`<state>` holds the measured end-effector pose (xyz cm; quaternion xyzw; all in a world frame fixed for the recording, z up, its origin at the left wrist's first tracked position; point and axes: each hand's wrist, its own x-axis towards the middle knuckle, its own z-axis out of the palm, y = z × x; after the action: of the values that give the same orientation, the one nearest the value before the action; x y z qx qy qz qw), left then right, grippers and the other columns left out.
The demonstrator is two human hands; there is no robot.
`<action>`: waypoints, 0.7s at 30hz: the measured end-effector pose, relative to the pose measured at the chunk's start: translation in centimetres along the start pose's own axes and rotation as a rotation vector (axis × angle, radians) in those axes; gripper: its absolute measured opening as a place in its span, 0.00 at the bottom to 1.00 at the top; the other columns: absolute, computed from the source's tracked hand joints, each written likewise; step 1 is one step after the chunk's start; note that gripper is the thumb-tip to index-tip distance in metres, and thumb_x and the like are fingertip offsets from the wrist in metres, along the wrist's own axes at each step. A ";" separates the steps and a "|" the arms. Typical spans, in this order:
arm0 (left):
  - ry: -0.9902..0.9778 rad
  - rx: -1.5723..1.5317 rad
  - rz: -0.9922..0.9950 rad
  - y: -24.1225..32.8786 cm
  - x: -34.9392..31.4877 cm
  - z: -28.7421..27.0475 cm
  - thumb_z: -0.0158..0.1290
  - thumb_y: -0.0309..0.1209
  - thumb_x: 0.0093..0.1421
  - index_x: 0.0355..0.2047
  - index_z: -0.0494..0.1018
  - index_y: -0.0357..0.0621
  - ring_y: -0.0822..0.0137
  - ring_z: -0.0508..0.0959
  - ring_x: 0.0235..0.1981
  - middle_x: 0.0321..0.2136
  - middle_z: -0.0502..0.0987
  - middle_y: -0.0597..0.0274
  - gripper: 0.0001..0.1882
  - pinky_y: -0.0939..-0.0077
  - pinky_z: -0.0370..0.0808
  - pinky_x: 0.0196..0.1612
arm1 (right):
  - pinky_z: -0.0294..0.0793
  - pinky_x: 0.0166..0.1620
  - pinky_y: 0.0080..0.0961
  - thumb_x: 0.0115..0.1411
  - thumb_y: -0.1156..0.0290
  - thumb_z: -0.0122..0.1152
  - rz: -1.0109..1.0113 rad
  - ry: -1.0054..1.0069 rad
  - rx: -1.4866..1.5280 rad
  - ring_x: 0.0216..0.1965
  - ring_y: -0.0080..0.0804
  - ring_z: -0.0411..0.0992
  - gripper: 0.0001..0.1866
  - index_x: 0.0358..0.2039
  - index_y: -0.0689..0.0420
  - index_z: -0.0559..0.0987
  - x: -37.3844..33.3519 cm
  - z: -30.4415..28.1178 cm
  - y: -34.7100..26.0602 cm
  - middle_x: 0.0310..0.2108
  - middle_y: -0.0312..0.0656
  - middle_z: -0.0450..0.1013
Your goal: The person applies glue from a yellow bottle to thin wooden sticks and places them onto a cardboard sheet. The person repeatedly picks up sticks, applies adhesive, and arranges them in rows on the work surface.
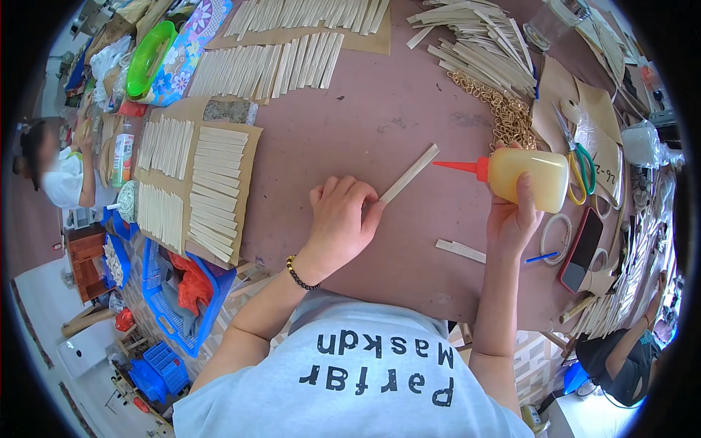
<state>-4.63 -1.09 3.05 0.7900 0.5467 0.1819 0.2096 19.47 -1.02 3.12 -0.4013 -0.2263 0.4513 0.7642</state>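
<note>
My left hand (pixel 343 219), with a dark beaded bracelet at the wrist, grips one end of a pale flat strip (pixel 410 173). The strip points up and right, over the brown tabletop. In my right hand (pixel 515 215) is a squeeze bottle (pixel 531 179) of yellowish liquid, lying on its side in the grip. Its red pointed nozzle aims left, and the tip is close to the strip's far end; whether they touch I cannot tell. Another short pale strip piece (pixel 461 250) lies on the table between my forearms.
Rows of pale strips (pixel 217 190) lie on brown cardboard at the left, with more rows (pixel 266 67) behind. At the right are gold chain (pixel 504 109), scissors (pixel 577 157), a phone (pixel 582 250) and a blue pen (pixel 542 258). A loose strip pile (pixel 482 47) lies far back. Two people sit nearby.
</note>
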 end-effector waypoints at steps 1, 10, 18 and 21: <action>-0.008 -0.003 0.004 -0.2 0.0 0.0 0.56 0.30 0.51 0.27 0.72 0.48 0.64 0.67 0.32 0.25 0.70 0.68 0.04 0.66 0.57 0.41 | 0.73 0.50 0.37 0.56 0.72 0.60 0.001 0.005 -0.011 0.50 0.49 0.68 0.25 0.51 0.62 0.62 0.0 0.2 0.1 0.48 0.52 0.68; 0.061 -0.019 0.024 -0.2 0.4 0.5 0.57 0.25 0.48 0.27 0.72 0.47 0.64 0.68 0.32 0.26 0.70 0.67 0.06 0.66 0.57 0.41 | 0.73 0.50 0.38 0.57 0.71 0.58 -0.031 0.000 -0.197 0.52 0.45 0.68 0.24 0.52 0.61 0.62 -0.1 1.2 0.9 0.48 0.51 0.68; 0.062 -0.027 0.033 -0.4 0.5 0.6 0.57 0.25 0.48 0.24 0.72 0.47 0.64 0.68 0.32 0.25 0.70 0.68 0.05 0.66 0.58 0.42 | 0.72 0.50 0.37 0.58 0.73 0.57 -0.082 -0.005 -0.252 0.52 0.44 0.68 0.24 0.53 0.62 0.62 0.3 1.0 1.3 0.49 0.51 0.67; 0.056 -0.024 0.035 -0.4 0.6 0.5 0.57 0.25 0.48 0.24 0.72 0.47 0.64 0.68 0.32 0.24 0.70 0.68 0.04 0.66 0.58 0.42 | 0.71 0.51 0.37 0.57 0.74 0.59 -0.116 -0.015 -0.227 0.52 0.44 0.67 0.24 0.52 0.63 0.63 0.2 1.2 1.6 0.50 0.50 0.67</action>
<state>-4.48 -0.50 2.40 0.7914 0.5363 0.2142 0.2007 17.96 0.09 2.46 -0.4678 -0.3046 0.3809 0.7371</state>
